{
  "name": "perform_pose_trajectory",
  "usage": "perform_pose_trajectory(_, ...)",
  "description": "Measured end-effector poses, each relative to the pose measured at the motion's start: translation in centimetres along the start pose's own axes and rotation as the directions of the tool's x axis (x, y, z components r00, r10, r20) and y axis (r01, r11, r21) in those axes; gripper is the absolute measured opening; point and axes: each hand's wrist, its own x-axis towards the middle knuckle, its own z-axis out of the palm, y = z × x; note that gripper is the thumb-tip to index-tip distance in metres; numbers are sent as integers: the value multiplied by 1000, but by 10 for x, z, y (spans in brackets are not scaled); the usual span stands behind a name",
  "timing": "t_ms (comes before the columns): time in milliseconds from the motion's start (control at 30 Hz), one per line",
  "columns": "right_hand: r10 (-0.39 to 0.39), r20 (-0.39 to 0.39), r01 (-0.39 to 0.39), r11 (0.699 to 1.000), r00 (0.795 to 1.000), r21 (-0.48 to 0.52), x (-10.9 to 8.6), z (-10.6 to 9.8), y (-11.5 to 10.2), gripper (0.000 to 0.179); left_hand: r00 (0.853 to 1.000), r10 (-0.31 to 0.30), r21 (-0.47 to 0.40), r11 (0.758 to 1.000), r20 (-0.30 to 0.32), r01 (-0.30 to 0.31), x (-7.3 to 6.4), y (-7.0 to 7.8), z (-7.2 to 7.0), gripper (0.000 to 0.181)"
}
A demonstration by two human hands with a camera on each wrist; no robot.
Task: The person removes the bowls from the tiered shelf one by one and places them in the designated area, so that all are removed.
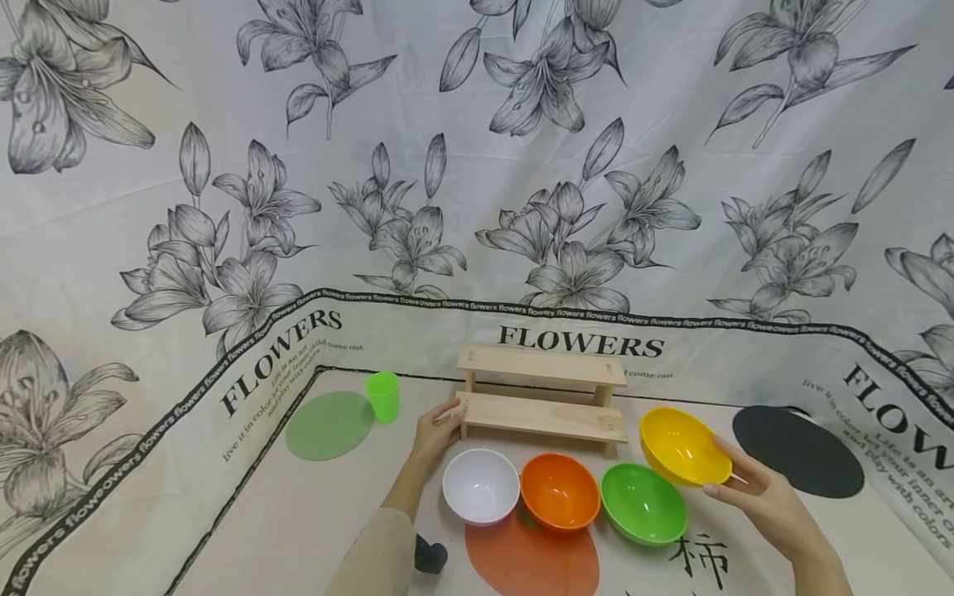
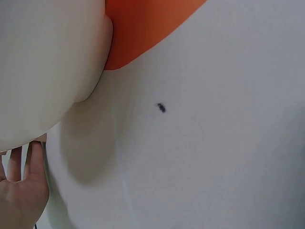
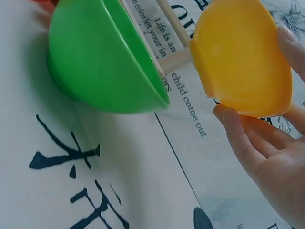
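My right hand (image 1: 768, 497) holds a yellow bowl (image 1: 681, 447) by its right side, tilted and raised to the right of a two-tier wooden stand (image 1: 540, 414). In the right wrist view, the thumb and fingers span the yellow bowl's (image 3: 243, 57) wall. My left hand (image 1: 435, 432) is at the stand's left end, its fingers on the lower tier. In the left wrist view, the fingertips of this hand (image 2: 24, 191) are hidden behind the white bowl (image 2: 47, 62). White, orange (image 1: 561, 492) and green (image 1: 643, 503) bowls sit in a row before the stand.
A light green cup (image 1: 383, 397) stands beside a green oval (image 1: 328, 426) at the left. A black oval (image 1: 797, 451) lies at the right. An orange patch (image 1: 532, 559) shows in front of the bowls, and a small dark object (image 1: 430, 556) lies near the left forearm.
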Motion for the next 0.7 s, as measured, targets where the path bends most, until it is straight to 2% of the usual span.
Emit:
perform_pose_trajectory(200,71,-6,-71,997,997,35,-6,-7,15,82,1000,7,5,1000,-6,-7,0,0,0,42)
perform_pose_trajectory(400,68,-4,-67,995,998,71,-12,-13,27,79,1000,14,21,1000,-6,-14,-1,1,0,42)
perform_pose_trajectory(700,126,2,-126,988,992,88,-18,-19,38,83,1000,0,21,1000,-4,0,-2,1,0,42)
